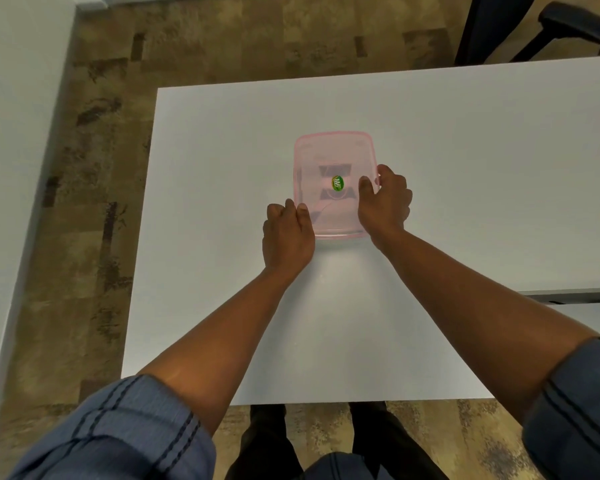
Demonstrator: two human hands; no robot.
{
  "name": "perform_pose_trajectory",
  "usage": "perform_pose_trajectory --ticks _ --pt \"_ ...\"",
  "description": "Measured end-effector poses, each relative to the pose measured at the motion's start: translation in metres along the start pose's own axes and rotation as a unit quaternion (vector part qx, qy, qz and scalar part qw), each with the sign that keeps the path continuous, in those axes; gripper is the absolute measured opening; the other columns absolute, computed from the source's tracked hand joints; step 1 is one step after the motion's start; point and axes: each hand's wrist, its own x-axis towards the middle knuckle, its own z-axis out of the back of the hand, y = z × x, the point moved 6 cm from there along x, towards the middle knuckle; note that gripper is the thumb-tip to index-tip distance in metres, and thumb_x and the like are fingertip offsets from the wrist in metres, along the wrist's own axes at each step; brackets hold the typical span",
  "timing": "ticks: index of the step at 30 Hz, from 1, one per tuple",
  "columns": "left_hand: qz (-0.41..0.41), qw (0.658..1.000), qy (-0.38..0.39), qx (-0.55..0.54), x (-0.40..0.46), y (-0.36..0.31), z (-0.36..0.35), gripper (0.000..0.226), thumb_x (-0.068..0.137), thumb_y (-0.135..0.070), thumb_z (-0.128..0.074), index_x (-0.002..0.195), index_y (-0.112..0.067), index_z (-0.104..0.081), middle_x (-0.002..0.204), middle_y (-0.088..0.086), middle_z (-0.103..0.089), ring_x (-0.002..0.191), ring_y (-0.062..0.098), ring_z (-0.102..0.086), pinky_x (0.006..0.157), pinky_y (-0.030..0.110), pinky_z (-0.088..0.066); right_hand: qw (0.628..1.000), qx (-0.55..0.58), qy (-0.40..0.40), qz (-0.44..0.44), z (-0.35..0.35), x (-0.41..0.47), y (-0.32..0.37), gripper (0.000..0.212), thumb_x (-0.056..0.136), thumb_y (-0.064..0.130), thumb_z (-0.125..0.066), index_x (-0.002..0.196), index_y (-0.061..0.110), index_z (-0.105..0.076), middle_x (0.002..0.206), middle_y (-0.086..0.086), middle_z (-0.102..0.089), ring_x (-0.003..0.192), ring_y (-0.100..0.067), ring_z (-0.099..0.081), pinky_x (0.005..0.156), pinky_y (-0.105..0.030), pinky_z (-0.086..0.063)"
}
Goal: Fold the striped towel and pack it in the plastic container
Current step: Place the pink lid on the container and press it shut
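A pale pink, see-through plastic container (333, 150) with its lid on sits near the middle of the white table (465, 168). A green oval sticker (337, 183) marks the lid's centre. My left hand (286, 237) grips the container's near left corner, thumb over the rim. My right hand (385, 202) holds the right edge, fingers curled around the rim. A striped pattern shows faintly through the lid around the sticker; I cannot tell whether it is the towel.
The table's left edge drops to a brown patterned floor (94, 168). A white wall (11, 133) runs along the left. A dark office chair (548, 26) stands beyond the far right corner. A second white surface (575, 292) adjoins at the right.
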Motion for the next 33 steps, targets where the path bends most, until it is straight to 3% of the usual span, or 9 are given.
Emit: perform_pose_trajectory --ticks 9,15,23,29,33 --pt "0.025 0.999 0.023 -0.006 0.006 0.001 -0.012 0.044 0.108 -0.038 -0.024 0.106 -0.008 -0.055 0.111 0.013 -0.051 0.091 0.032 -0.061 0.076 0.036 -0.046 0.999 -0.029 0.038 -0.009 -0.011 0.006 -0.006 0.04 0.104 0.036 -0.047 0.138 0.018 -0.049 0.14 -0.012 -0.049 0.127 -0.034 -0.05 0.105 -0.055 -0.041" --pt "0.055 0.997 0.03 -0.045 0.015 0.002 -0.011 0.041 0.108 -0.031 -0.03 0.115 -0.002 -0.058 0.117 0.016 -0.055 0.094 0.026 -0.054 0.081 0.035 -0.043 0.998 0.003 0.064 0.025 -0.016 0.01 -0.007 0.042 0.104 0.036 -0.043 0.139 0.014 -0.047 0.138 -0.015 -0.048 0.122 -0.036 -0.055 0.104 -0.054 -0.047" --pt "0.052 0.99 0.039 -0.121 0.018 0.012 -0.021 0.032 0.106 -0.021 -0.03 0.095 -0.004 -0.055 0.105 0.017 -0.052 0.095 0.03 -0.053 0.074 0.031 -0.038 0.996 0.015 0.067 0.053 -0.019 0.004 -0.015 0.04 0.104 0.019 -0.039 0.141 0.004 -0.044 0.138 -0.021 -0.048 0.126 -0.038 -0.048 0.107 -0.045 -0.041" --pt "-0.052 0.99 0.016 -0.126 0.004 0.017 -0.025 0.035 0.109 -0.031 -0.028 0.118 -0.007 -0.052 0.097 0.01 -0.05 0.086 0.019 -0.05 0.072 0.028 -0.041 0.996 -0.027 0.044 0.077 -0.024 -0.002 -0.021 0.048 0.106 0.025 -0.034 0.15 0.006 -0.038 0.139 -0.021 -0.048 0.123 -0.04 -0.05 0.105 -0.046 -0.041" --pt "-0.045 0.989 0.011 -0.14 0.005 0.023 -0.032 0.044 0.109 -0.034 -0.025 0.136 -0.007 -0.048 0.103 0.007 -0.054 0.093 0.02 -0.054 0.08 0.033 -0.047 0.997 0.006 0.051 0.062 -0.024 -0.005 -0.026 0.051 0.107 0.03 -0.034 0.155 0.014 -0.033 0.135 -0.017 -0.046 0.115 -0.037 -0.056 0.098 -0.042 -0.046"
